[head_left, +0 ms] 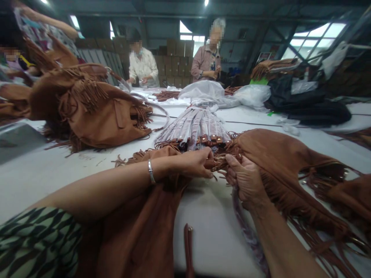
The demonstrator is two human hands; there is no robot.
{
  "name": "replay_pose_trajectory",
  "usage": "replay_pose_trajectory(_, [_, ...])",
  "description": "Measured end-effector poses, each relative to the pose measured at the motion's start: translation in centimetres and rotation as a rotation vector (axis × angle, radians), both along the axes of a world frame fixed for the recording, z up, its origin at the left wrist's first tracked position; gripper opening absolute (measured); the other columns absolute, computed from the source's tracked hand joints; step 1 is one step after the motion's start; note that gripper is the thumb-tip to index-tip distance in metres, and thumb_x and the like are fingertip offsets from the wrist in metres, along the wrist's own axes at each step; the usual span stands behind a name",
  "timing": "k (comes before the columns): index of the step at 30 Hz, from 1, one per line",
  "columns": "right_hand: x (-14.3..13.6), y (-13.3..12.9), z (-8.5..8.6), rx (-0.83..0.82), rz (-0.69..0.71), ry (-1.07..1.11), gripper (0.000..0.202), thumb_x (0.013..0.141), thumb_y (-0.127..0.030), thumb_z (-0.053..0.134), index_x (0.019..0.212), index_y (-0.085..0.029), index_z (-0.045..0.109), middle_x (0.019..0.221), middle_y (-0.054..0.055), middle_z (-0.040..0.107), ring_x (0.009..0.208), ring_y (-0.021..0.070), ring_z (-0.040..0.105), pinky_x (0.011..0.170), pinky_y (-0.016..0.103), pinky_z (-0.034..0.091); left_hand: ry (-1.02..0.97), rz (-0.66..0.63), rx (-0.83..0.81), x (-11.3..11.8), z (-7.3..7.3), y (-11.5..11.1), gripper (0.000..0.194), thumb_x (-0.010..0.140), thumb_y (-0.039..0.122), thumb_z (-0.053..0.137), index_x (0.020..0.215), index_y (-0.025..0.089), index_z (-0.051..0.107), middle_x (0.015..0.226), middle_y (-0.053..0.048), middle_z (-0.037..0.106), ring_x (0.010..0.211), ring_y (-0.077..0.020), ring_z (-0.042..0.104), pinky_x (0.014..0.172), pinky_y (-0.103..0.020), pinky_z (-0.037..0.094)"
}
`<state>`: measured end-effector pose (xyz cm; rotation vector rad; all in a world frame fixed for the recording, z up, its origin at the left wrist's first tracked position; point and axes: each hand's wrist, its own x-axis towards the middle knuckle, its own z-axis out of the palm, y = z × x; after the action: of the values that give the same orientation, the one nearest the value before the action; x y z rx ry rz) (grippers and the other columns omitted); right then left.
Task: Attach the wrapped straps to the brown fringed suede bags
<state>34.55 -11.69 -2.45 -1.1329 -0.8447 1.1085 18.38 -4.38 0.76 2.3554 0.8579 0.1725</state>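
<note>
Here my left grip [196, 163] and right grip [246, 177] pinch closed on the brown leather piece [218, 163] (wrapped strap [245, 226] trailing below), apparently mid-fastening, calling for steady alignment.

No lettering or number could be read. Posters [266, 58], far beyond the fingers [233, 162] and to their right, were too blurred, as were small marks on stacked cartons [175, 65] beyond them.

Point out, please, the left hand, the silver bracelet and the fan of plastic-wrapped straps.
Left hand [195, 163]: head view, back of the hand.
Silver bracelet [150, 171]: head view, on its band.
Fan of plastic-wrapped straps [194, 124]: head view, its middle.
</note>
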Motion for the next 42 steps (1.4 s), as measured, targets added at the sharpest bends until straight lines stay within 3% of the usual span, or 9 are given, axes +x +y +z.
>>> replay_pose_trajectory(5, [0.0,0.1,0.0,-0.085,0.076,0.008,0.046,0.061,-0.047,0.08,0.075,-0.02,0.045,0.041,-0.012,0.039,0.031,0.0017,0.027,0.03,0.013,0.023,-0.225,-0.168,-0.087,-0.6,-0.5,0.1,0.043,0.082,0.052,0.057,0.1,0.013,0.052,0.089,0.0,0.056,0.084,-0.0161,0.053,0.074,-0.024,0.041])
replay_pose_trajectory(13, [0.0,0.2,-0.4,-0.267,0.159,-0.052,0.043,0.057,-0.038,0.084,0.077,-0.018,0.05,0.045,-0.013,0.033,0.034,0.0005,0.023,0.03,0.012,0.02,-0.218,-0.039,0.253,-0.8,-2.1,-2.2,0.048,0.08,0.061,0.057,0.095,0.016,0.049,0.088,-0.004,0.054,0.075,-0.0163,0.051,0.069,-0.028,0.041])
replay_pose_trajectory(18, [-0.2,0.3,-0.3,-0.306,0.164,-0.073,0.044,0.057,-0.036,0.084,0.074,-0.019,0.048,0.044,-0.012,0.034,0.034,0.0012,0.025,0.03,0.012,0.02,-0.28,-0.15,0.338,-1.6,-1.8,-2.4,0.033,0.095,0.04,0.041,0.106,0.011,0.051,0.097,-0.01,0.056,0.089,-0.0201,0.052,0.082,-0.032,0.042])
replay_pose_trajectory(22, [0.4,0.8,-0.5,-0.322,0.123,-0.084,0.045,0.055,-0.037,0.086,0.073,-0.019,0.049,0.043,-0.011,0.037,0.031,0.0014,0.026,0.027,0.013,0.02,-0.458,-0.23,0.309,-1.9,-2.2,-1.8,0.03,0.094,0.036,0.046,0.106,0.01,0.055,0.094,-0.008,0.058,0.086,-0.0174,0.053,0.08,-0.028,0.043])
replay_pose_trajectory(28, [1.3,0.5,0.1,-0.2,-0.085,-0.075,0.037,0.061,-0.032,0.082,0.075,-0.02,0.051,0.04,-0.012,0.038,0.029,0.0029,0.029,0.026,0.012,0.025,-0.611,-0.073,0.335,-1.6,-3.1,-2.0,0.025,0.087,0.037,0.058,0.093,0.013,0.062,0.081,-0.004,0.061,0.075,-0.0134,0.056,0.069,-0.024,0.044])
replay_pose_trajectory(34, [0.9,-0.6,1.9,-0.151,0.063,0.055,0.037,0.06,-0.031,0.083,0.07,-0.02,0.05,0.037,-0.012,0.034,0.029,0.0026,0.024,0.026,0.013,0.027,-0.614,-0.039,0.278,-1.2,-3.1,-2.0,0.02,0.084,0.032,0.06,0.079,0.013,0.062,0.075,-0.003,0.061,0.07,-0.0117,0.056,0.062,-0.021,0.043])
replay_pose_trajectory(37, [0.7,-0.6,1.9,-0.18,0.124,0.064,0.039,0.058,-0.033,0.085,0.07,-0.019,0.05,0.037,-0.012,0.034,0.029,0.0026,0.025,0.026,0.013,0.027,-0.597,-0.006,0.232,-1.0,-3.4,-1.9,0.022,0.082,0.03,0.062,0.096,0.013,0.061,0.082,-0.003,0.064,0.075,-0.0134,0.059,0.064,-0.022,0.045])
replay_pose_trajectory(40, [0.4,-0.5,1.5,-0.202,0.158,0.042,0.04,0.06,-0.035,0.085,0.068,-0.02,0.048,0.038,-0.011,0.035,0.03,0.0025,0.025,0.027,0.013,0.026,-0.602,-0.026,0.212,-0.9,-3.6,-1.7,0.042,0.083,0.027,0.06,0.122,0.014,0.051,0.089,-0.004,0.066,0.082,-0.0154,0.062,0.069,-0.024,0.048])
replay_pose_trajectory(42, [0.3,-0.4,1.3,-0.212,0.176,0.022,0.041,0.062,-0.039,0.084,0.069,-0.02,0.049,0.039,-0.011,0.035,0.03,0.0024,0.024,0.027,0.013,0.026,-0.602,-0.054,0.218,-1.0,-3.6,-1.5,0.042,0.084,0.026,0.057,0.124,0.012,0.049,0.091,-0.005,0.066,0.085,-0.0163,0.062,0.071,-0.025,0.048])
